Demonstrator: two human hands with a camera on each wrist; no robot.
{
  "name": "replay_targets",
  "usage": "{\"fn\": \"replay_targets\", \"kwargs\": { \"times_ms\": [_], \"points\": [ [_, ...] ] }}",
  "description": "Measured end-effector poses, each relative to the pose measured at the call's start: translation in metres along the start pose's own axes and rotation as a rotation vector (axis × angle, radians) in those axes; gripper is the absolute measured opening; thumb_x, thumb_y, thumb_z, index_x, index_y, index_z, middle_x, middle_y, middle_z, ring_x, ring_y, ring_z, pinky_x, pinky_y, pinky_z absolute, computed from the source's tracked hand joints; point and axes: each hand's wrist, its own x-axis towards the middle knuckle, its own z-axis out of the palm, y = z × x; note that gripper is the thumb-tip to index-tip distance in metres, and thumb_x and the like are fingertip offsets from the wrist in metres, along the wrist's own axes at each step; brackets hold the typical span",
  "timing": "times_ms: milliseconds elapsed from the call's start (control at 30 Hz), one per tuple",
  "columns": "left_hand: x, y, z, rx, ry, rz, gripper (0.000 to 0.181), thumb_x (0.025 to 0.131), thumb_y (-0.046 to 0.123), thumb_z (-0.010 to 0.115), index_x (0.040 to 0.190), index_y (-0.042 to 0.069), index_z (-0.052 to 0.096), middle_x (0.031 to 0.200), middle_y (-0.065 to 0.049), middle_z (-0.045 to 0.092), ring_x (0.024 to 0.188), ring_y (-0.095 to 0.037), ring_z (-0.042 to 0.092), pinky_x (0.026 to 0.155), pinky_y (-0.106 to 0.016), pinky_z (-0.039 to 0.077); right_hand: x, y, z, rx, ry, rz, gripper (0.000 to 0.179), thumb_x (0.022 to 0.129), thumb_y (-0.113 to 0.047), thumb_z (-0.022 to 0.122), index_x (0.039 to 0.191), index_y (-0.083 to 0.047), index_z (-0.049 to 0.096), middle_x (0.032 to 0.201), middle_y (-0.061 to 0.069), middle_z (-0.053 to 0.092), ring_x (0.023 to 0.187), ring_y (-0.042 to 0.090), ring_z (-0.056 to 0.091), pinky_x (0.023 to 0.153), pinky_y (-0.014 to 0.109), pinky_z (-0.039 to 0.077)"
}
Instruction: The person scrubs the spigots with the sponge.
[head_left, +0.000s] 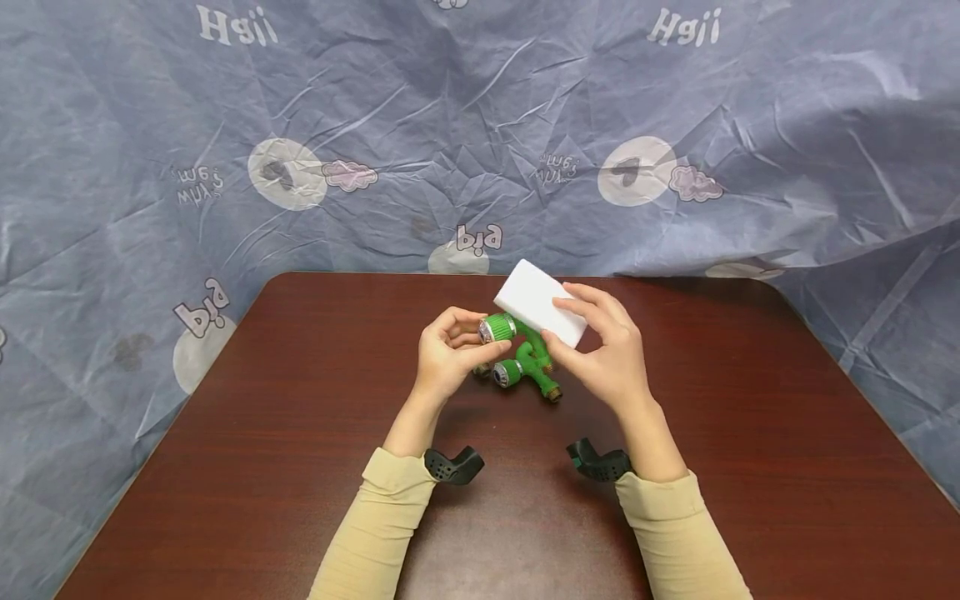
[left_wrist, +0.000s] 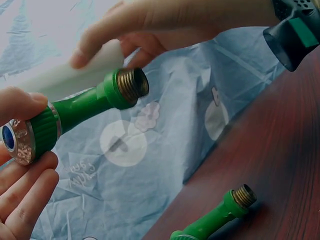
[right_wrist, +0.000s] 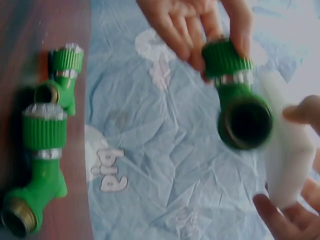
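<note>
My left hand (head_left: 442, 357) pinches the ribbed round knob of a green tap (left_wrist: 77, 110) between thumb and fingers, above the table. The tap's brass threaded end points away from that hand in the left wrist view; in the right wrist view its dark open mouth faces the camera. My right hand (head_left: 613, 354) grips a white rectangular sponge-like block (head_left: 534, 298) by its sides. The block (right_wrist: 287, 155) is right beside the held tap's body; whether they touch I cannot tell. In the head view the block and fingers hide part of the tap.
Two more green taps, a nearer one (right_wrist: 40, 165) and a farther one (right_wrist: 65, 75), lie on the dark red-brown table (head_left: 300, 442) beneath the hands. A wrinkled blue-grey printed cloth (head_left: 420, 117) hangs behind the table. Black camera mounts (head_left: 453, 467) sit at both wrists.
</note>
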Motion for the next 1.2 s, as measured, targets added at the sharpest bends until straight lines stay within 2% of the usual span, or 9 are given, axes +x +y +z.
{"fn": "replay_targets", "kwargs": {
  "times_ms": [100,200,367,467,567,733,900,1100,1200],
  "points": [
    [0.0,0.001,0.0,-0.008,-0.001,0.004,0.033,0.063,-0.013,0.078,0.09,-0.008,0.059,0.08,0.0,0.068,0.067,-0.012,0.066,0.058,-0.022,0.053,-0.001,-0.005,0.003,0.045,-0.089,-0.049,0.035,0.066,-0.006,0.078,0.101,-0.008,0.072,0.115,0.009,0.063,0.106,0.027,0.056,0.084,0.025,0.044],
    [-0.001,0.002,0.0,-0.014,-0.001,0.003,0.032,0.063,-0.013,0.078,0.089,-0.007,0.061,0.08,0.0,0.069,0.067,-0.012,0.067,0.058,-0.023,0.053,-0.001,-0.004,0.004,0.015,-0.103,-0.024,0.034,0.067,-0.008,0.078,0.1,-0.008,0.072,0.114,0.008,0.064,0.106,0.025,0.057,0.084,0.024,0.044],
    [-0.001,0.002,-0.001,-0.006,-0.003,-0.013,0.032,0.064,-0.01,0.079,0.091,-0.007,0.062,0.084,-0.001,0.07,0.067,-0.012,0.066,0.056,-0.022,0.053,-0.002,0.004,-0.002,-0.119,0.011,0.127,0.03,0.067,-0.011,0.078,0.096,-0.006,0.073,0.109,0.008,0.066,0.101,0.024,0.059,0.077,0.024,0.043],
    [-0.001,0.002,-0.001,-0.006,0.003,-0.02,0.032,0.064,-0.01,0.079,0.091,-0.007,0.062,0.084,-0.003,0.07,0.067,-0.013,0.066,0.056,-0.022,0.053,-0.001,0.006,-0.005,-0.131,0.094,0.179,0.029,0.067,-0.01,0.078,0.095,-0.005,0.073,0.107,0.008,0.066,0.098,0.025,0.06,0.073,0.023,0.042],
    [-0.001,0.002,-0.001,-0.016,0.016,-0.011,0.032,0.064,-0.01,0.079,0.09,-0.008,0.061,0.083,-0.003,0.07,0.067,-0.013,0.067,0.055,-0.022,0.052,0.001,0.004,-0.005,-0.069,0.108,0.142,0.029,0.067,-0.007,0.077,0.096,-0.005,0.073,0.108,0.008,0.066,0.099,0.026,0.06,0.076,0.021,0.042],
    [-0.001,0.006,-0.002,-0.021,0.022,-0.003,0.033,0.065,-0.012,0.078,0.091,-0.014,0.059,0.084,-0.005,0.07,0.067,-0.012,0.067,0.055,-0.02,0.051,0.003,-0.009,-0.001,0.045,-0.029,0.01,0.033,0.064,-0.002,0.078,0.096,-0.005,0.072,0.11,0.012,0.065,0.101,0.028,0.058,0.082,0.021,0.042],
    [0.0,0.004,-0.003,-0.016,0.031,0.009,0.034,0.064,-0.012,0.079,0.092,-0.013,0.059,0.087,-0.008,0.07,0.068,-0.013,0.067,0.055,-0.021,0.052,0.0,-0.007,0.0,0.026,-0.097,-0.013,0.032,0.066,-0.008,0.077,0.098,-0.008,0.072,0.112,0.009,0.064,0.103,0.026,0.057,0.083,0.024,0.043],
    [0.001,0.005,-0.003,-0.037,0.061,0.006,0.03,0.063,-0.011,0.079,0.086,0.0,0.063,0.084,-0.002,0.071,0.066,-0.013,0.067,0.054,-0.022,0.052,0.0,0.003,-0.004,-0.106,0.042,0.084,0.029,0.067,-0.01,0.076,0.096,-0.006,0.073,0.108,0.008,0.066,0.099,0.026,0.059,0.079,0.027,0.042],
    [0.001,0.006,-0.004,-0.045,0.075,-0.002,0.032,0.063,-0.011,0.079,0.085,0.006,0.063,0.083,-0.001,0.071,0.066,-0.013,0.067,0.054,-0.021,0.052,0.001,0.002,-0.006,-0.076,0.091,0.078,0.029,0.067,-0.007,0.076,0.096,-0.006,0.073,0.108,0.008,0.066,0.099,0.026,0.058,0.08,0.026,0.041]
  ]
}}
